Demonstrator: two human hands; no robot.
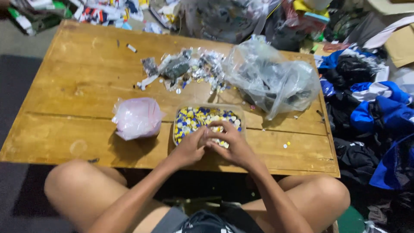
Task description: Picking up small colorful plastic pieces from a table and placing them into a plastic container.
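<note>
1. My left hand (189,149) and right hand (230,144) met, fingertips pinching small discs.
2. The clear tub (209,123) sat at 6 o'clock on the wooden table (77,86).
3. The discs (194,118) looked light, stiff and slippery; I judged edge pinches best.

Worn wood table (77,86); glossy clear plastic bag (276,77).

A clear plastic tub (209,113) heaped with small yellow, blue and white discs (197,119) sits at the table's near edge.

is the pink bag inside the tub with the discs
No, the pink bag lies on the table left of the tub, apart from it; both hands, left and right, are at the tub.
</note>
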